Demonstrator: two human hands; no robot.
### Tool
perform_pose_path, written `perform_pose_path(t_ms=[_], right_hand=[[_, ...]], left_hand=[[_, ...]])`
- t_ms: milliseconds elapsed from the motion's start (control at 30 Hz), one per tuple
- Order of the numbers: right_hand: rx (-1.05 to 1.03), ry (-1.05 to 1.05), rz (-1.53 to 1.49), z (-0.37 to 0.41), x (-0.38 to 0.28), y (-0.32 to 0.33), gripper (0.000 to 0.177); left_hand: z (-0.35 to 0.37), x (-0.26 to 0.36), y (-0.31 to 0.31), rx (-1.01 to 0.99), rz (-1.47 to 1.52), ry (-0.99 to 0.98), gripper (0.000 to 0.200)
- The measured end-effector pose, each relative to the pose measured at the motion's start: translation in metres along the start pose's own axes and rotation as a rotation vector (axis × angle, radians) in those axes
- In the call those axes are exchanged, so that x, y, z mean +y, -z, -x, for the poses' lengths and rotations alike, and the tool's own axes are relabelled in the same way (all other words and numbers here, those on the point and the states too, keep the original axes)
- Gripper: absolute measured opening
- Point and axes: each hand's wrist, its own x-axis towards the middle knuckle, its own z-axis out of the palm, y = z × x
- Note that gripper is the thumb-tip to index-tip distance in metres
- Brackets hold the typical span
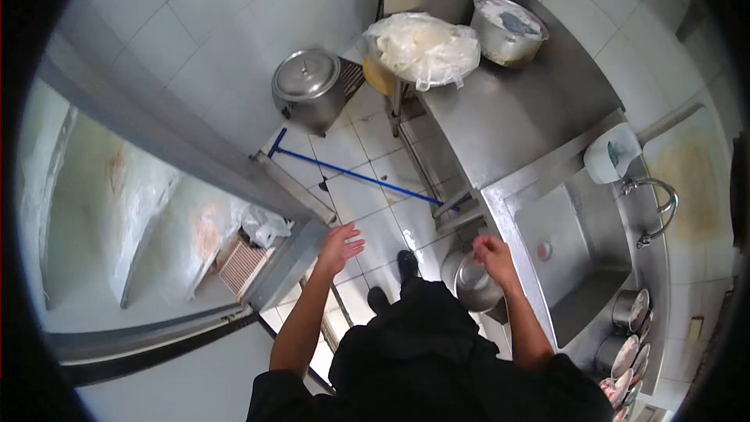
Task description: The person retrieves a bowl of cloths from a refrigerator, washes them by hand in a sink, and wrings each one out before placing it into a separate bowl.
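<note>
My left hand (341, 249) is held out over the tiled floor, its fingers apart and nothing in it. It is nearest to the corner of the grey frame at the left. My right hand (492, 255) is by the front edge of the steel sink (578, 242), above a lidded metal pot (476, 285) on the floor. Its fingers are curled in, and whether they hold anything is too small to tell. Between and beyond the hands, a blue pole (359, 177) lies across the floor tiles.
A steel counter (523, 117) holds a plastic-covered bundle (426, 47) and a pot (508, 31). A large lidded pot (308, 90) stands by the wall. Several small pots line the sink's right side. Plastic-wrapped shelves (141, 195) fill the left.
</note>
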Motion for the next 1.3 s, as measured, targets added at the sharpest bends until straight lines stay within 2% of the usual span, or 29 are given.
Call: perform_pose_path(t_ms=[67,167,233,333,400,500,567,633,700,733,767,833,867,900,967,1000,1033,1067,1100,1133,1167,1233,1300], right_hand=[[0.065,-0.057,-0.085,0.007,0.004,0.014,0.010],[0.119,-0.103,-0.148,0.000,0.010,0.036,0.011],[0.128,-0.130,-0.172,-0.014,0.002,0.046,0.013],[0.132,-0.128,-0.234,-0.025,-0.024,0.049,0.013],[0.113,-0.119,-0.253,-0.027,-0.032,0.051,0.014],[0.134,-0.115,-0.284,-0.018,-0.049,0.053,0.016],[0.245,-0.093,-0.244,-0.013,-0.040,0.056,0.016],[0.375,-0.113,-0.186,0.003,-0.037,0.061,0.016],[0.486,-0.163,-0.328,0.028,-0.041,0.060,0.016],[0.539,-0.133,-0.296,0.040,-0.029,0.058,0.016],[0.587,-0.134,-0.388,0.054,-0.020,0.053,0.014],[0.744,-0.168,-0.500,0.077,-0.003,0.037,0.013],[0.768,-0.192,-0.492,0.089,0.000,0.027,0.013],[0.787,-0.215,-0.478,0.100,0.005,0.020,0.013],[0.807,-0.219,-0.426,0.119,0.019,0.005,0.013],[0.812,-0.216,-0.405,0.127,0.023,-0.002,0.013],[0.820,-0.212,-0.383,0.133,0.025,-0.010,0.014],[0.835,-0.215,-0.363,0.141,0.024,-0.014,0.014],[0.843,-0.212,-0.374,0.147,0.028,-0.018,0.013],[0.872,-0.217,-0.376,0.153,0.031,-0.019,0.013],[0.898,-0.229,-0.378,0.160,0.037,-0.021,0.013],[0.908,-0.242,-0.346,0.176,0.040,-0.021,0.012],[0.911,-0.225,-0.409,0.190,0.042,-0.018,0.013]], left_hand=[[-0.022,0.031,-0.053,-0.073,0.004,-0.016,0.054],[-0.070,0.083,-0.134,-0.221,-0.025,-0.073,0.051],[-0.126,0.113,-0.177,-0.221,-0.031,-0.109,0.054],[-0.172,0.162,-0.244,-0.134,0.030,-0.166,0.061],[-0.201,0.184,-0.270,-0.062,0.100,-0.178,0.062],[-0.229,0.201,-0.287,-0.119,0.058,-0.294,0.057],[-0.266,0.204,-0.278,-0.256,0.118,-0.257,0.042],[-0.272,0.212,-0.285,-0.253,0.172,-0.180,0.029],[-0.306,0.218,-0.274,-0.303,0.107,-0.153,0.019],[-0.308,0.217,-0.274,-0.325,0.119,-0.151,0.015],[-0.320,0.220,-0.267,-0.287,0.082,-0.159,0.015],[-0.338,0.221,-0.265,-0.357,0.114,-0.110,0.018],[-0.350,0.224,-0.265,-0.285,0.157,-0.078,0.019],[-0.337,0.225,-0.272,-0.184,0.066,-0.123,0.019],[-0.372,0.233,-0.260,-0.147,-0.135,-0.247,0.020],[-0.354,0.233,-0.266,-0.141,-0.112,-0.274,0.022],[-0.365,0.232,-0.258,-0.064,-0.112,-0.278,0.024],[-0.415,0.235,-0.232,-0.309,-0.011,-0.226,0.027],[-0.400,0.233,-0.228,-0.254,-0.098,-0.236,0.031],[-0.394,0.234,-0.217,-0.387,-0.098,-0.227,0.035],[-0.366,0.231,-0.212,-0.331,-0.098,-0.231,0.037],[-0.354,0.233,-0.188,-0.419,-0.242,-0.223,0.032],[-0.309,0.233,-0.180,-0.461,-0.273,-0.246,0.029]])
